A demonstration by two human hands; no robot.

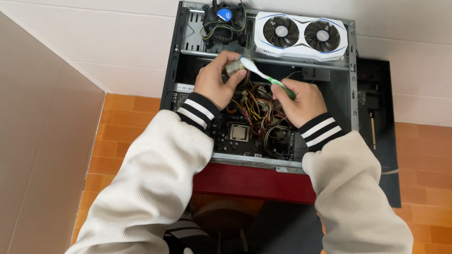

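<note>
The right hand [302, 102] was closed around the green handle of a green-and-white plastic toothbrush [264, 77], which slanted up and left so that its white bristled head met a small greyish-silver metal part [235, 67]. That part was pinched in the closed fingers of the left hand [215, 83]; it looked dull and finely ribbed, though too small to tell more. Both hands hovered over the open black metal computer case [175, 50], lying on its side on a dark red stand [253, 183]. Inside it, a tangle of red, yellow and black wires [253, 106] spread above a dark motherboard with a square silver processor [238, 133]. On the case's far edge rested a black round cooler fan with a blue centre [223, 22] and a white graphics card with 2 fans [301, 36]. A black flat side panel [380, 124] lay just beside the case on the orange tiled floor [444, 191].
</note>
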